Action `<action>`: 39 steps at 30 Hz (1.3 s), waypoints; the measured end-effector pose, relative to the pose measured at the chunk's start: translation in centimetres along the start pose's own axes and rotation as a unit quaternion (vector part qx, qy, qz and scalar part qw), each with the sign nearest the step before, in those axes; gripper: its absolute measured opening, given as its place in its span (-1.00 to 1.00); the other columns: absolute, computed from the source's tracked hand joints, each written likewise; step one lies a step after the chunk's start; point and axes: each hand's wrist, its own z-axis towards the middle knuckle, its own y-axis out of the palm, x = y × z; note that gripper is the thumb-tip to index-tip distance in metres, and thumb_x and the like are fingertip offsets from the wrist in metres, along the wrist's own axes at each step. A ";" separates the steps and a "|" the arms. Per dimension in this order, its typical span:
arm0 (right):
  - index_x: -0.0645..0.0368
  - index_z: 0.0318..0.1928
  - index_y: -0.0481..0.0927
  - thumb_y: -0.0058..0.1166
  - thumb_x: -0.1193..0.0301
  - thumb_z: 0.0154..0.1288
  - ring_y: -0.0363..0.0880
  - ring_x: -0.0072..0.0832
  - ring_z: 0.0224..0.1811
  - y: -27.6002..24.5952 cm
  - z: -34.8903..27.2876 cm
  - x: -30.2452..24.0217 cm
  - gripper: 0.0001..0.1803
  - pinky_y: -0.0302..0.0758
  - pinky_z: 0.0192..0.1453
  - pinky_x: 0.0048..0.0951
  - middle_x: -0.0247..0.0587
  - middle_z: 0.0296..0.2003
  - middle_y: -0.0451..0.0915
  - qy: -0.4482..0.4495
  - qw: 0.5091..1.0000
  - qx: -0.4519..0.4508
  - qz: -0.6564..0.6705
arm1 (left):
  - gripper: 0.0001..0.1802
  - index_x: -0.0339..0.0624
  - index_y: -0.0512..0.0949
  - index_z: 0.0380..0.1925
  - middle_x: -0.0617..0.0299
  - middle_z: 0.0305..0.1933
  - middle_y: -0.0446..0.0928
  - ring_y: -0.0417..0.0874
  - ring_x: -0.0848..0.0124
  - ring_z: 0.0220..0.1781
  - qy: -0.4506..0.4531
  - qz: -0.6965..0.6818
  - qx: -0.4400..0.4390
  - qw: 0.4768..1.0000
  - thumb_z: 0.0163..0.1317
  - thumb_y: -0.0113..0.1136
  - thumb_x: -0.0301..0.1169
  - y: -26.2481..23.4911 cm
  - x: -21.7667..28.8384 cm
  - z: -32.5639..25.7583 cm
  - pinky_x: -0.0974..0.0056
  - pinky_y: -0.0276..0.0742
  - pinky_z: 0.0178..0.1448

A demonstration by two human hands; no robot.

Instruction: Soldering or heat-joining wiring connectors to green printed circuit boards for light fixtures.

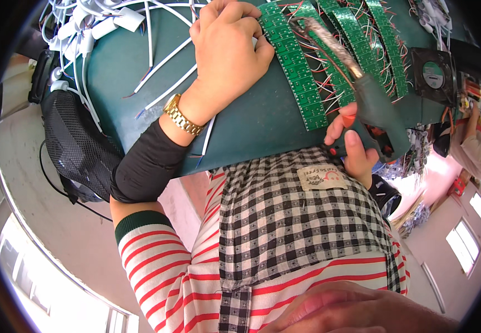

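My right hand [357, 145] is wrapped round the dark grip of a soldering gun [376, 105]. Its metal barrel points up and left over strips of green circuit boards. My left hand [232, 53], with a gold watch at the wrist, is closed at the upper end of the nearest circuit board strip [293, 66]. Its fingertips, and whatever they pinch, are hidden. White cables [165, 64] with thin bared wire ends lie left of and under my left wrist. Thin red and white wires run between the board strips.
A bundle of white cables with white cylindrical parts [104, 28] is heaped at the far left of the green tabletop [240, 130]. A black mesh object [76, 144] hangs at its left edge. A black fan [434, 76] stands at right; beyond it, a co-worker's arm [472, 125].
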 end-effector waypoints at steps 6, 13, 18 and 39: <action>0.30 0.08 0.30 -0.01 0.34 0.27 0.47 -0.46 -0.44 -0.2 -0.3 0.5 -0.57 0.43 -0.33 -0.45 -0.16 -0.44 0.46 -0.038 0.991 0.034 0.120 | -0.96 -0.18 0.55 -0.63 0.38 -0.10 0.56 0.38 0.13 0.15 0.010 0.041 -0.004 0.999 -0.13 0.23 -0.49 1.2 -1.6 -1.2 0.05 0.28 0.09; 0.29 0.10 0.28 0.01 0.29 0.28 0.46 -0.45 -0.43 -0.6 -0.7 1.0 -0.53 0.43 -0.32 -0.45 -0.17 -0.43 0.43 -0.047 0.981 0.056 0.179 | -0.95 -0.20 0.58 -0.64 0.34 -0.14 0.53 0.38 0.13 0.13 0.022 0.021 0.002 1.000 -0.15 0.22 -0.47 1.5 -1.9 -0.9 0.00 0.24 0.09; 0.27 0.12 0.27 -0.01 0.28 0.29 0.45 -0.44 -0.45 -1.7 -1.3 1.7 -0.52 0.42 -0.34 -0.44 -0.17 -0.45 0.41 -0.061 0.966 0.065 0.243 | -0.97 -0.21 0.55 -0.62 0.30 -0.14 0.56 0.41 0.06 0.11 0.014 0.041 -0.011 0.999 -0.14 0.22 -0.52 1.1 -1.4 -0.9 0.06 0.33 0.11; 0.29 0.10 0.27 -0.05 0.35 0.31 0.45 -0.46 -0.46 -4.9 -3.8 2.4 -0.58 0.43 -0.34 -0.47 -0.15 -0.44 0.41 -0.121 0.955 0.109 0.249 | -0.83 -0.24 0.52 -0.42 0.15 -0.04 0.43 0.36 0.18 0.11 0.238 0.181 -0.140 0.944 0.01 0.15 -0.38 -0.8 -0.8 2.2 0.09 0.30 0.07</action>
